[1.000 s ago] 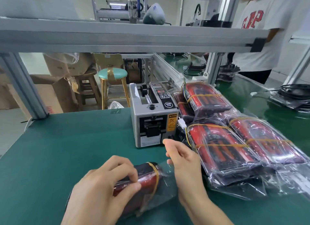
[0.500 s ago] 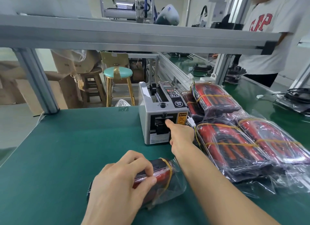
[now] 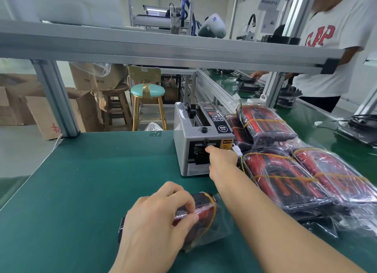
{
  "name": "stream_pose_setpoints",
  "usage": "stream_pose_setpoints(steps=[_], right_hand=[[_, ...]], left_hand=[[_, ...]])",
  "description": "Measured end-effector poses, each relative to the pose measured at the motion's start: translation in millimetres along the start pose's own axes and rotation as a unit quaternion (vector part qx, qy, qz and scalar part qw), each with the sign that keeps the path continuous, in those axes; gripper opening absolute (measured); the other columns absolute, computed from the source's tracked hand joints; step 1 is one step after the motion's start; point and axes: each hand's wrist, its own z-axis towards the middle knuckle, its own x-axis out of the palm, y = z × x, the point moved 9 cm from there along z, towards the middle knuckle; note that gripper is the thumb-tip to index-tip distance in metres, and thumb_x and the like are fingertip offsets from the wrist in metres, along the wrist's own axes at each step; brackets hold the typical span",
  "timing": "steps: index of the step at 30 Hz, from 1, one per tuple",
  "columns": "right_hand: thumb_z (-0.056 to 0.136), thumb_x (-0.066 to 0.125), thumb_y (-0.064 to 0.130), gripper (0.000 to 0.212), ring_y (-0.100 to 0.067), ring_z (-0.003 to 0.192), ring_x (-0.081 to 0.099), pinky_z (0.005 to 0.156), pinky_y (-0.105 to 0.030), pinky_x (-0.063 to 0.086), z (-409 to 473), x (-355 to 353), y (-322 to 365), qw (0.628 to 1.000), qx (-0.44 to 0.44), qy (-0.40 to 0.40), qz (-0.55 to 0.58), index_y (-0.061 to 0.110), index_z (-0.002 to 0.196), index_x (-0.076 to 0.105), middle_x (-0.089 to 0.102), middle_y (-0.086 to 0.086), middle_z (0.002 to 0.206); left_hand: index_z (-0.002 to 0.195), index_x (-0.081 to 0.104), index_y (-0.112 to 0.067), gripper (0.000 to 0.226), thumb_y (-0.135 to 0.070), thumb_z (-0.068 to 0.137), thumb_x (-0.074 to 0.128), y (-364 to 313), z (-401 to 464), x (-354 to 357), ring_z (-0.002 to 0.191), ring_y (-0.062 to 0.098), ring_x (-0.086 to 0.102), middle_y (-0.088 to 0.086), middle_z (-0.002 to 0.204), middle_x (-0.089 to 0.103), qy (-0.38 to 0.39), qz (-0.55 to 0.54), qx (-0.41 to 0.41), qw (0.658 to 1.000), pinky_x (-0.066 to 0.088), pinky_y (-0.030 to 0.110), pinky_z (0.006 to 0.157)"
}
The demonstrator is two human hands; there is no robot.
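A red and black pack in a clear plastic bag (image 3: 206, 217), bound with a yellow rubber band, lies on the green table (image 3: 85, 191) near the front. My left hand (image 3: 155, 221) grips it from above, fingers and thumb curled round its top. My right hand (image 3: 221, 160) reaches forward to the grey tape dispenser (image 3: 195, 134). Its fingertips are at the dispenser's front outlet slot. Whether they pinch a piece of tape is hidden by the hand.
Several bagged red packs (image 3: 285, 175) are piled to the right of the dispenser. An aluminium frame beam (image 3: 163, 48) crosses overhead, with a post (image 3: 55, 97) at the left. Another person in a white shirt (image 3: 330, 44) stands at the far right. A teal stool (image 3: 148, 93) and cardboard boxes (image 3: 40, 109) stand behind the table.
My right hand moved from beside the bagged pack forward to the dispenser's outlet and stays there. My left hand kept its hold on the pack.
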Motion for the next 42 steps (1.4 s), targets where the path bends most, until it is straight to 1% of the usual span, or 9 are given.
stream_pose_setpoints(steps=[5,8,12,15,18,21,24,31,42], right_hand=[[0.085,0.063,0.011,0.021,-0.006,0.031,0.021,0.030,-0.018,0.019,-21,-5,-5,0.992,0.078,0.076,0.058,0.015,0.072,0.046,0.034,0.003,0.053],[0.090,0.061,0.017,0.027,-0.003,0.039,0.026,0.043,-0.015,0.023,-53,-13,5,0.976,0.078,0.188,0.074,0.020,0.066,0.049,0.034,0.009,0.046],[0.068,0.073,0.043,0.021,0.001,0.079,0.064,0.073,-0.018,0.042,-115,-48,22,0.964,-0.048,0.257,-0.044,0.027,0.081,0.076,0.070,0.014,0.081],[0.051,0.073,0.047,0.045,0.015,0.094,0.061,0.072,-0.012,0.049,-148,-58,20,0.953,-0.074,0.294,-0.010,0.028,0.091,0.077,0.067,0.026,0.109],[0.065,0.074,0.034,0.023,0.024,0.105,0.049,0.091,-0.020,0.038,-157,-55,10,0.941,-0.087,0.322,-0.048,0.012,0.072,0.076,0.056,0.027,0.124],[0.073,0.072,0.023,0.012,0.028,0.108,0.041,0.085,-0.014,0.029,-155,-52,0,0.939,-0.080,0.323,-0.085,0.013,0.067,0.076,0.051,0.020,0.130],[0.074,0.072,0.012,0.013,0.031,0.086,0.050,0.078,-0.013,0.030,-150,-51,-4,0.945,-0.075,0.303,-0.100,0.010,0.061,0.076,0.053,0.010,0.128],[0.071,0.071,0.009,0.027,0.001,0.102,0.055,0.070,-0.024,0.034,-141,-54,-6,0.960,-0.058,0.258,-0.089,0.015,0.045,0.067,0.062,0.006,0.107],[0.069,0.071,0.016,0.014,0.002,0.103,0.052,0.083,-0.030,0.035,-145,-51,-5,0.949,-0.038,0.286,-0.129,0.013,0.056,0.070,0.061,0.006,0.109]], left_hand=[[0.076,0.048,-0.042,0.018,-0.056,0.081,0.058,-1,-1,-1,0.083,0.005,0.053,-0.032,0.108,0.047,0.001,0.004,-0.014,1.000,0.041,0.018,0.072],[0.075,0.049,-0.041,0.018,-0.053,0.079,0.062,0,-1,-1,0.082,0.005,0.053,-0.033,0.108,0.047,0.003,-0.009,-0.015,1.000,0.041,0.018,0.072],[0.092,0.047,-0.046,0.029,-0.038,0.075,0.069,1,-2,1,0.085,0.006,0.054,-0.037,0.116,0.039,0.029,-0.027,0.000,0.999,0.044,0.023,0.077],[0.095,0.048,-0.047,0.042,-0.027,0.071,0.077,-1,-3,-1,0.081,0.008,0.056,-0.036,0.113,0.045,0.012,-0.047,0.004,0.999,0.046,0.031,0.077],[0.086,0.058,-0.039,0.039,-0.020,0.064,0.084,-1,-5,-4,0.070,0.011,0.058,-0.028,0.100,0.053,-0.023,-0.048,0.004,0.999,0.049,0.035,0.067],[0.072,0.061,-0.033,0.034,-0.018,0.057,0.088,1,-7,-6,0.060,0.009,0.054,-0.020,0.090,0.054,-0.050,-0.045,-0.001,0.998,0.049,0.035,0.058],[0.066,0.059,-0.029,0.034,-0.017,0.056,0.089,3,-8,-6,0.053,0.010,0.046,-0.017,0.086,0.052,-0.066,-0.045,-0.002,0.997,0.047,0.033,0.053],[0.075,0.047,-0.032,0.046,-0.021,0.056,0.088,0,-9,-9,0.059,0.015,0.053,-0.015,0.075,0.052,-0.069,-0.024,0.004,0.997,0.049,0.040,0.056],[0.080,0.046,-0.035,0.051,-0.020,0.055,0.087,-2,-7,-9,0.061,0.016,0.055,-0.016,0.079,0.051,-0.064,-0.016,0.009,0.998,0.050,0.042,0.056]])
